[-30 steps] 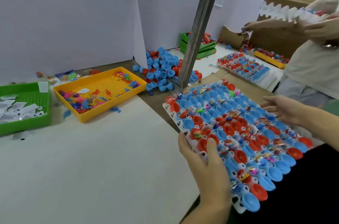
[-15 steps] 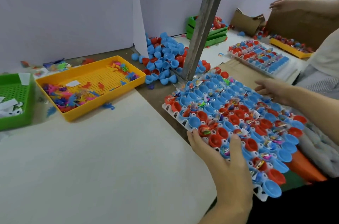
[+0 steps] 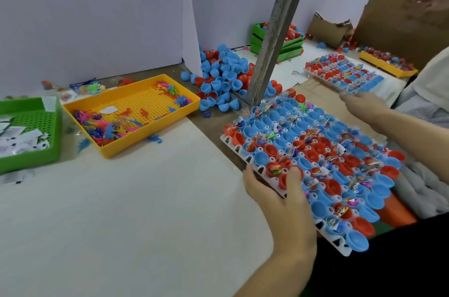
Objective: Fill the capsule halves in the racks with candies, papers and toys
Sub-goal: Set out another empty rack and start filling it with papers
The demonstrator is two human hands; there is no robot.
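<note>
- Far left we see a green tray [image 3: 36, 148] on the bench [image 3: 126, 211], paper slips [image 3: 17, 138] inside.
- Just right of it, a yellow tray [image 3: 150, 126] with small plastic toys [image 3: 104, 126] heaped at its near-left end.
- Mid-far: a pile of loose capsule halves [image 3: 222, 77], blue and red, around the foot of a metal post [image 3: 274, 36].
- Left hand [image 3: 284, 206]: grip pinching the near-left edge of the white rack [image 3: 340, 247], thumb on top over a red half, fingers under the rim.
- We see the rack at centre right, overhanging the bench edge, its cups holding capsule halves; many have candies [image 3: 340, 210] in wrappers.
- Right hand [image 3: 362, 107]: on the rack's far-right edge, fingers straight; we cannot tell whether that grip closes on the rim.
- Far right: a second filled rack [image 3: 345, 75], stacked green trays [image 3: 277, 46], another person's hand [image 3: 432, 0].
</note>
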